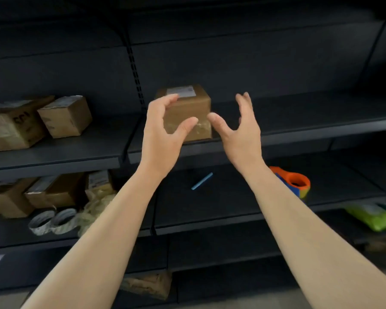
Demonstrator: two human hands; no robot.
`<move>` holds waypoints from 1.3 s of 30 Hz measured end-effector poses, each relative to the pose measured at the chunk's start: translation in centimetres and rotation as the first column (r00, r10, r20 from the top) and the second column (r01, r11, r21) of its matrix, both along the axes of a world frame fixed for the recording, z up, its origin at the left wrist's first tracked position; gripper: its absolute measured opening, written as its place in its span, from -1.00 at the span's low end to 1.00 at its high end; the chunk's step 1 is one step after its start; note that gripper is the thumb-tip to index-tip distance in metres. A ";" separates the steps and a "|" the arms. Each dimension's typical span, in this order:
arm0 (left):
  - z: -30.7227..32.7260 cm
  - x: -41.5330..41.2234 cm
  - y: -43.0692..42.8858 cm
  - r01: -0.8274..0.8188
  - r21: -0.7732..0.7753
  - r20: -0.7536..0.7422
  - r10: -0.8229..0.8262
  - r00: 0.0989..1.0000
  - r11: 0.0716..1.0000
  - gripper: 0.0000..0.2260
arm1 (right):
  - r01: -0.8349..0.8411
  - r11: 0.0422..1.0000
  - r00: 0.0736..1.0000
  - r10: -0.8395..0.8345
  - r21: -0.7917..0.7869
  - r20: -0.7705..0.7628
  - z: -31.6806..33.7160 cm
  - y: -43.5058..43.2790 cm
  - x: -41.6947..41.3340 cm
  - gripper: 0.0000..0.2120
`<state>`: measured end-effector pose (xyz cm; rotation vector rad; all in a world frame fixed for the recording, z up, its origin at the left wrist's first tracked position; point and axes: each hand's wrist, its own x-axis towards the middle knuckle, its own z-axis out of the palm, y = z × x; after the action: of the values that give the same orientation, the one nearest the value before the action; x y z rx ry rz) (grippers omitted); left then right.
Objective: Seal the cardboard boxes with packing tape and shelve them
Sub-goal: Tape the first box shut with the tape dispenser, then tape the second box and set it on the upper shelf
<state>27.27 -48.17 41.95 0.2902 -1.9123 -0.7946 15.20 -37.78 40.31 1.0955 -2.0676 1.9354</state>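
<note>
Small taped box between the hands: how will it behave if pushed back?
Likely slides rather than tips: the box sits squat and flat on the smooth shelf. Probably stiff: edges look square, uncrushed. Glossy tape on its front may be slick to grip.

I see a thin light-blue stick [202,181] lying at a slant in the middle, a lime-green plastic packet [371,219] lower on the right, and crumpled clear plastic film [94,208] on the left.

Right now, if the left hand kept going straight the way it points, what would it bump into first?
The cardboard box on the shelf: the left hand opens straight toward its near left corner. Depth is unclear, so it may already be touching.
</note>
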 end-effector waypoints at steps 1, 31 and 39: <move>-0.5 -0.1 0.9 0.048 0.003 0.007 -0.048 0.999 0.999 -0.56 | 0.017 1.000 1.000 -0.017 -0.016 0.008 -0.4 1.0 0.2 -0.19; -17.7 -17.0 42.4 0.759 0.398 0.340 -0.851 0.400 0.515 -0.56 | 0.781 0.538 0.462 -0.839 0.316 0.288 -16.7 47.7 -2.4 -0.31; -22.5 -19.3 52.5 0.773 0.479 0.405 -0.886 0.227 0.417 -0.62 | 0.798 0.417 0.267 -0.892 0.435 0.364 -21.1 57.3 -2.1 -0.31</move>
<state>7.96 4.33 19.43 -0.5789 -2.6318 -1.7977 13.08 19.55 19.21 -0.7295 -2.2836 1.4950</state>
